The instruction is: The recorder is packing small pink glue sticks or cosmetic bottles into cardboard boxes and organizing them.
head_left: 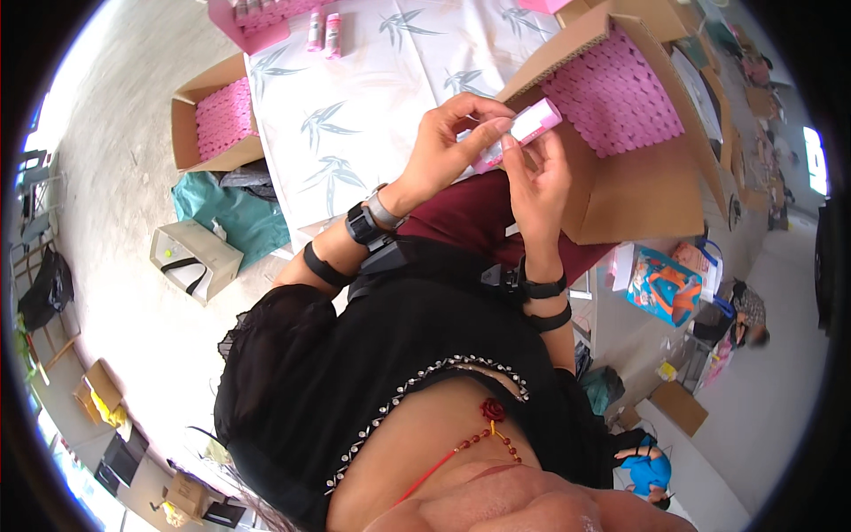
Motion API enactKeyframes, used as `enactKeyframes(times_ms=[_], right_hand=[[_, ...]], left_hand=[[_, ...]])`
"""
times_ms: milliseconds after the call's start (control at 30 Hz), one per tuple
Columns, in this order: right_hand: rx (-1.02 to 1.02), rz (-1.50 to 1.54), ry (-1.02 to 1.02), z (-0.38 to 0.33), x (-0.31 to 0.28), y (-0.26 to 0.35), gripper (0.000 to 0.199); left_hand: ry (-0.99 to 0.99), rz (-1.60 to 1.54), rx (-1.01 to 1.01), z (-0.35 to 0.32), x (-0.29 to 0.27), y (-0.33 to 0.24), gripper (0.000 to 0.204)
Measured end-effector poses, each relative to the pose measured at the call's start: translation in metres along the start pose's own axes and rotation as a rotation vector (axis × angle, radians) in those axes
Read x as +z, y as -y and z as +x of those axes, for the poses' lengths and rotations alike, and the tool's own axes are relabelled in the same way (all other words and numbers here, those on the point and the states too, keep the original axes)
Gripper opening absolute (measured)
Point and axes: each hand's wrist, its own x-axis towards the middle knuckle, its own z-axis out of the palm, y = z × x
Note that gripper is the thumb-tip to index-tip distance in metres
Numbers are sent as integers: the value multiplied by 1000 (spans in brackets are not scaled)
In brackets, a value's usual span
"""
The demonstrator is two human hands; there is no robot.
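Observation:
Over the near right part of the table, a small white and pink tube (534, 122) with a pink end lies tilted between my hands. My left hand (449, 146) grips its lower left part, thumb along the side. From below, my right hand (541, 182) pinches the tube near its middle, thumb against the white wrap. Fingers cover part of the tube, so its lower end shows only in part. Right beside my right hand stands an open cardboard carton (634, 208), with rows of pink round-ended pieces (612, 97) packed inside.
Two pink tubes (333, 37) are on the leaf-patterned white tablecloth (363, 89), near a pink box (257, 37). Left of the table are another filled carton (184, 133), a teal bag (197, 206) and a beige tote (213, 266). A blue bag (663, 288) stands at right.

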Motion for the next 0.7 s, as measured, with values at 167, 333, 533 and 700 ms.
enactKeyframes(times_ms=[167,333,533,700], right_hand=[[11,-29,25,0,6,-3,37],[21,-54,98,-3,11,-5,31],[103,-30,184,-9,-13,-16,36],[161,15,265,-21,-57,13,46]], left_hand=[[-33,-76,-41,4,-8,8,16],[-44,-121,-128,-8,-18,14,16],[-59,-96,-136,-25,-35,11,21],[-134,20,-298,-40,-74,44,19]])
